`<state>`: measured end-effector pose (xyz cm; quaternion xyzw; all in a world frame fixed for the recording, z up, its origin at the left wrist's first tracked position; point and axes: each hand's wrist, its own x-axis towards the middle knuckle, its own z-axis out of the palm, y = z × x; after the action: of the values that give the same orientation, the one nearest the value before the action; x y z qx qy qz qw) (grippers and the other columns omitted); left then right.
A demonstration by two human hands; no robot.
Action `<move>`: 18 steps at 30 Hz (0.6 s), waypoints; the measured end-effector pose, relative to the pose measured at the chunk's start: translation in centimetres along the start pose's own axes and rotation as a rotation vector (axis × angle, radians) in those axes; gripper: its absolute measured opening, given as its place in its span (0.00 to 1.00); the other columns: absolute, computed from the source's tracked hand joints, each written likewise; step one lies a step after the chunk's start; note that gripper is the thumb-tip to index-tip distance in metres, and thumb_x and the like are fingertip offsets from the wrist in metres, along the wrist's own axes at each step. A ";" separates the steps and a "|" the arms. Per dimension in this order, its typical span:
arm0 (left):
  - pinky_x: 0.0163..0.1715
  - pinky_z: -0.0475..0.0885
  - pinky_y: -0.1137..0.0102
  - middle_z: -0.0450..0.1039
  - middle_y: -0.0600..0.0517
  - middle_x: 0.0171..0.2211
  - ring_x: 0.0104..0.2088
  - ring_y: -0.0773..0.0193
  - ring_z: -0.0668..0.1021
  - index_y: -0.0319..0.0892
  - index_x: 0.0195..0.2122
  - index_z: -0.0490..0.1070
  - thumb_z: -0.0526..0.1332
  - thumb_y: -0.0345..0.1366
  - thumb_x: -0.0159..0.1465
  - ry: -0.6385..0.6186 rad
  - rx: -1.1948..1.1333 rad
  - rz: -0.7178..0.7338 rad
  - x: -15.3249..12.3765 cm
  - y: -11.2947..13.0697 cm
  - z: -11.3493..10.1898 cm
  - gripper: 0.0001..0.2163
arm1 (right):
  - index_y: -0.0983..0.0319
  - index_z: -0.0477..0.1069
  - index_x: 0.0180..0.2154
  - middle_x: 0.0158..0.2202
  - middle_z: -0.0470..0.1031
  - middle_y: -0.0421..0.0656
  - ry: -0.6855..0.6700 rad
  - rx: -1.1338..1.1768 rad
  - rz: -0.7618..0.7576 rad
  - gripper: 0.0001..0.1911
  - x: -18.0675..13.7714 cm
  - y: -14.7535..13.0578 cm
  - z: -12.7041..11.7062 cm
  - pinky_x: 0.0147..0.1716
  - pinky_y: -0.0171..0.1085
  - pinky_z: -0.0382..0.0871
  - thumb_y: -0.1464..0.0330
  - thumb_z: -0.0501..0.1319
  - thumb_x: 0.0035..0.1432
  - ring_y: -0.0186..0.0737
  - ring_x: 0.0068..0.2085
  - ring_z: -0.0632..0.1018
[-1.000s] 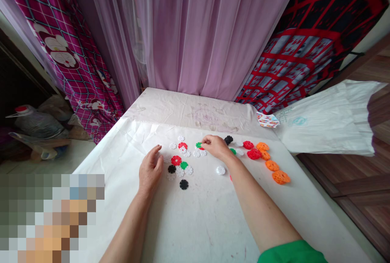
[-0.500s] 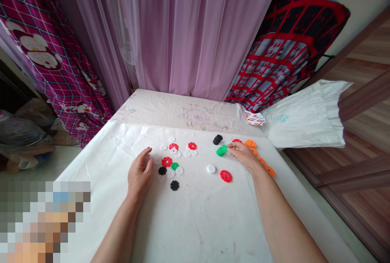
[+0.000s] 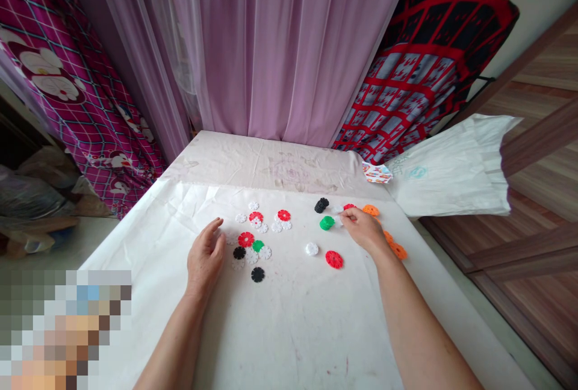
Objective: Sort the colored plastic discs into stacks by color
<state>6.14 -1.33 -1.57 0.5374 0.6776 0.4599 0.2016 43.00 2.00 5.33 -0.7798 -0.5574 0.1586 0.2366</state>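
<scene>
My right hand (image 3: 363,229) pinches thumb and fingers together at a white snowflake disc (image 3: 338,221), just right of a green stack of discs (image 3: 327,222). Another pale disc (image 3: 335,209) shows behind the fingertips, and a black stack (image 3: 321,204) stands further back. Nearer to me lie a white stack (image 3: 311,249) and a red stack (image 3: 334,259). My left hand (image 3: 206,257) rests open on the table, thumb and fingers apart, beside loose discs: red (image 3: 246,239), black (image 3: 257,274), green (image 3: 257,246) and several white ones (image 3: 265,252).
Orange discs (image 3: 397,248) lie partly behind my right hand, with a red disc (image 3: 349,206) close by. A white bag (image 3: 456,167) sits at the table's right edge. The white-covered table (image 3: 289,324) backs onto a purple curtain (image 3: 289,47).
My right hand has drawn slightly right from the green stack, and pale discs now show at its fingertips. My left hand stays nearly in place. The view has shifted slightly.
</scene>
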 end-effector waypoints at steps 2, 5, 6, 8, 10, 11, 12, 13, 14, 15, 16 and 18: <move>0.57 0.68 0.59 0.74 0.51 0.54 0.54 0.57 0.75 0.48 0.51 0.72 0.56 0.39 0.61 0.000 -0.005 0.001 0.0 0.0 0.1 0.17 | 0.58 0.75 0.33 0.32 0.79 0.40 -0.023 0.025 -0.087 0.07 -1.0 -1.6 0.5 0.36 0.34 0.67 0.66 0.58 0.54 0.37 0.35 0.77; 0.57 0.68 0.58 0.74 0.51 0.54 0.54 0.57 0.75 0.48 0.50 0.72 0.55 0.38 0.61 0.003 -0.016 0.005 -0.1 0.0 0.1 0.17 | 0.57 0.75 0.33 0.32 0.78 0.39 -0.150 0.043 -0.300 0.07 -3.5 -5.2 2.7 0.36 0.33 0.66 0.67 0.58 0.55 0.36 0.34 0.76; 0.57 0.68 0.58 0.74 0.51 0.54 0.54 0.57 0.75 0.48 0.50 0.72 0.55 0.38 0.61 0.006 -0.019 0.007 -0.1 0.0 0.1 0.17 | 0.57 0.75 0.33 0.34 0.78 0.39 -0.206 0.032 -0.387 0.07 -4.4 -6.6 3.8 0.37 0.33 0.66 0.68 0.58 0.55 0.35 0.34 0.76; 0.58 0.67 0.58 0.74 0.51 0.55 0.54 0.57 0.75 0.48 0.50 0.72 0.55 0.38 0.61 0.010 -0.025 0.011 -0.1 -0.1 0.1 0.17 | 0.57 0.76 0.34 0.37 0.78 0.39 -0.295 -0.004 -0.486 0.07 -6.2 -9.1 6.0 0.38 0.33 0.65 0.69 0.58 0.56 0.34 0.35 0.76; 0.58 0.67 0.58 0.73 0.51 0.55 0.55 0.57 0.75 0.48 0.51 0.72 0.55 0.37 0.61 0.014 -0.033 0.014 -0.1 -0.3 0.2 0.17 | 0.56 0.76 0.35 0.39 0.78 0.39 -0.349 -0.071 -0.525 0.06 -7.6 -11.0 7.9 0.39 0.33 0.64 0.68 0.60 0.56 0.35 0.38 0.76; 0.58 0.67 0.58 0.73 0.50 0.55 0.54 0.57 0.75 0.47 0.51 0.72 0.55 0.37 0.61 0.016 -0.038 0.015 -0.1 -0.3 0.2 0.17 | 0.56 0.76 0.36 0.39 0.77 0.40 -0.363 -0.109 -0.537 0.06 -8.1 -11.6 8.7 0.39 0.33 0.64 0.68 0.60 0.56 0.36 0.39 0.76; 0.58 0.67 0.59 0.73 0.50 0.55 0.54 0.58 0.75 0.47 0.51 0.72 0.55 0.37 0.61 0.016 -0.042 0.017 -0.1 -0.4 0.3 0.17 | 0.56 0.76 0.36 0.39 0.77 0.40 -0.373 -0.147 -0.548 0.06 -8.4 -11.9 9.2 0.40 0.33 0.63 0.67 0.61 0.56 0.37 0.41 0.75; 0.58 0.67 0.59 0.74 0.50 0.55 0.54 0.58 0.75 0.47 0.51 0.72 0.56 0.37 0.61 0.017 -0.045 0.020 -0.1 -0.4 0.3 0.17 | 0.56 0.76 0.36 0.39 0.77 0.40 -0.377 -0.182 -0.553 0.06 -8.6 -12.0 9.6 0.40 0.33 0.63 0.68 0.61 0.56 0.37 0.42 0.75; 0.58 0.68 0.60 0.74 0.51 0.55 0.54 0.58 0.75 0.47 0.51 0.72 0.56 0.37 0.61 0.018 -0.048 0.023 -0.1 -0.4 0.3 0.17 | 0.57 0.76 0.36 0.39 0.76 0.40 -0.381 -0.214 -0.554 0.06 -8.7 -12.0 9.7 0.40 0.34 0.63 0.68 0.60 0.56 0.38 0.43 0.75; 0.57 0.68 0.60 0.74 0.51 0.55 0.54 0.59 0.75 0.47 0.51 0.72 0.56 0.37 0.61 0.017 -0.048 0.025 -0.1 -0.3 0.3 0.17 | 0.57 0.75 0.36 0.40 0.76 0.41 -0.386 -0.241 -0.549 0.06 -8.6 -11.7 9.6 0.40 0.34 0.62 0.69 0.60 0.57 0.38 0.44 0.75; 0.57 0.68 0.60 0.74 0.51 0.54 0.54 0.59 0.75 0.47 0.51 0.72 0.56 0.37 0.61 0.016 -0.045 0.026 -0.1 -0.2 0.2 0.17 | 0.57 0.75 0.36 0.40 0.76 0.41 -0.392 -0.265 -0.540 0.07 -8.5 -11.5 9.4 0.41 0.34 0.62 0.70 0.59 0.57 0.38 0.44 0.75; 0.57 0.68 0.61 0.74 0.52 0.54 0.54 0.59 0.75 0.48 0.50 0.72 0.56 0.37 0.61 0.013 -0.037 0.025 -0.2 0.0 0.2 0.16 | 0.58 0.75 0.36 0.41 0.76 0.41 -0.395 -0.296 -0.516 0.08 -8.2 -10.9 8.9 0.41 0.34 0.62 0.72 0.58 0.57 0.38 0.44 0.75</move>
<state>6.31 -1.40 -1.68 0.5391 0.6633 0.4785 0.2013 27.11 -1.08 3.67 -0.5936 -0.7879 0.1587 0.0410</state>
